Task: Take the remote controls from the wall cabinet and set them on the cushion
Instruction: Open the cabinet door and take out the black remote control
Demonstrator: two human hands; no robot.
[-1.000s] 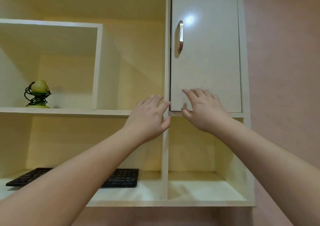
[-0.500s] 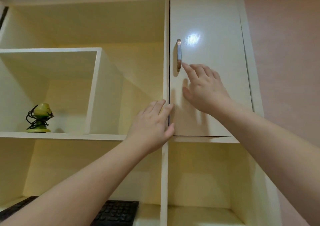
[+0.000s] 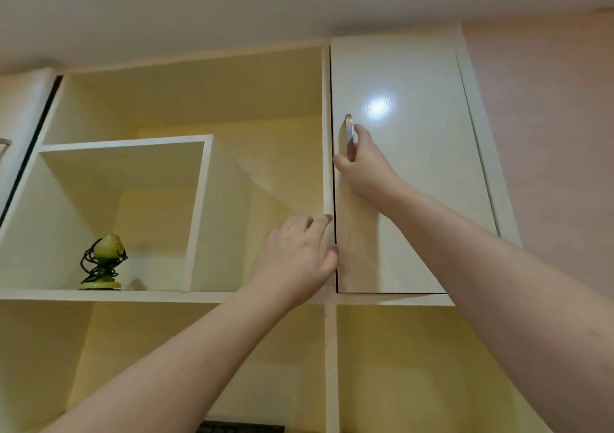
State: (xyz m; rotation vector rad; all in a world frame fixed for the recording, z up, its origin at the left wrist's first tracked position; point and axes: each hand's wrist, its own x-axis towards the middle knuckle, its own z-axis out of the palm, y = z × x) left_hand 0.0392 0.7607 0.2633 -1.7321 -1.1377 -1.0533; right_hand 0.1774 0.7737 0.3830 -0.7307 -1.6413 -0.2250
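Observation:
The wall cabinet has a white door [image 3: 408,173] at the upper right, and it is closed. My right hand [image 3: 363,165] is raised to its metal handle [image 3: 349,133] with fingers curled around the lower part. My left hand [image 3: 299,259] rests with spread fingers on the upright divider [image 3: 327,133] just left of the door's lower edge. No remote controls or cushion are in view; the space behind the door is hidden.
Open cream shelves fill the left and bottom. A small green figure wound with black cord [image 3: 103,263] stands on the middle shelf. A black keyboard's edge [image 3: 239,427] shows at the bottom. Another door's handle [image 3: 4,145] peeks in at far left. A pink wall [image 3: 558,133] is on the right.
My view tilted upward. My right hand rose from the door's lower edge to the handle and closed on it. My left hand stayed by the divider.

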